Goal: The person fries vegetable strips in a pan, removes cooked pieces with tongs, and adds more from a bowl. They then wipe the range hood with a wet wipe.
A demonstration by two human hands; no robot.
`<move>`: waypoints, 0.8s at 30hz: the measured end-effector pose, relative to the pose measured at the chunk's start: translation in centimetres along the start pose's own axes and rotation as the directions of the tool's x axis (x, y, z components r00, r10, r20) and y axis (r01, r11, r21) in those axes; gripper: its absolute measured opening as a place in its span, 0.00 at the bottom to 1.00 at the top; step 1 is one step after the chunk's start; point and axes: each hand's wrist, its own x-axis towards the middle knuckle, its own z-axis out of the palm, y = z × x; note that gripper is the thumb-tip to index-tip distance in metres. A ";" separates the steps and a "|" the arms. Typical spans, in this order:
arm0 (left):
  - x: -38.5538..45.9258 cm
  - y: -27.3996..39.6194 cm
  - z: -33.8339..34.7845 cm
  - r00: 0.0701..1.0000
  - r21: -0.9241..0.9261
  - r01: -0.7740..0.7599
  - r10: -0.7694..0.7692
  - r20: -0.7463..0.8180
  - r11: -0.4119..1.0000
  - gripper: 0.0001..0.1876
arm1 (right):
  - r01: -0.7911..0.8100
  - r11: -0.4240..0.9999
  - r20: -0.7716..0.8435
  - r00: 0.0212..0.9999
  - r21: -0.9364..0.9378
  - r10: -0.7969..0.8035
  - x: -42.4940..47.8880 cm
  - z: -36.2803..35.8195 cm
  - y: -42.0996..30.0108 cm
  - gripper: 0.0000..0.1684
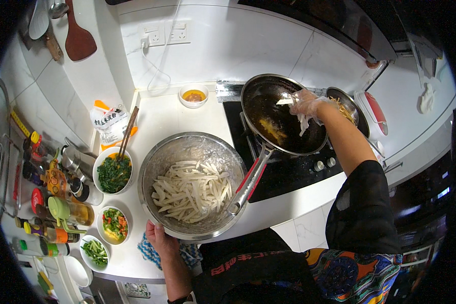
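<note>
My right hand (307, 105), in a clear plastic glove, is over a dark wok (262, 81) and holds pale floured strips (287, 101). Oil covers the wok's bottom, with yellowish bits frying at one spot (271, 129). The wok's long metal handle (250, 178), edged in red, points towards me and overlaps the bowl's rim. My bare left hand (161, 239) grips the near-left rim of a large stainless steel bowl (163, 152). Inside the bowl lies a heap of flour-coated strips (193, 190), and white flour smears its wall.
On the left stand bowls of chopped greens with chopsticks (127, 133), mixed vegetables (115, 224) and cut green pieces (95, 252), beside several seasoning bottles (68, 212). A small bowl (193, 102) is at the back. Right of the wok, a pan (344, 108) holds fried strips.
</note>
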 end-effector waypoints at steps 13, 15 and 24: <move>0.2 0.1 0.1 1.000 0.017 0.016 -0.016 0.010 1.000 0.17 | 0.256 0.877 0.043 0.964 -0.408 -0.261 7.9 4.5 4.1 0.14; 0.0 0.4 0.5 0.999 0.028 0.015 -0.014 -0.030 0.999 0.18 | -0.031 0.989 -0.029 0.999 -0.148 0.027 4.5 2.2 -1.0 0.13; -0.1 0.7 0.8 0.999 0.066 0.025 -0.023 -0.030 0.997 0.19 | 0.018 0.998 -0.097 0.995 -0.057 -0.024 5.5 2.6 -2.3 0.15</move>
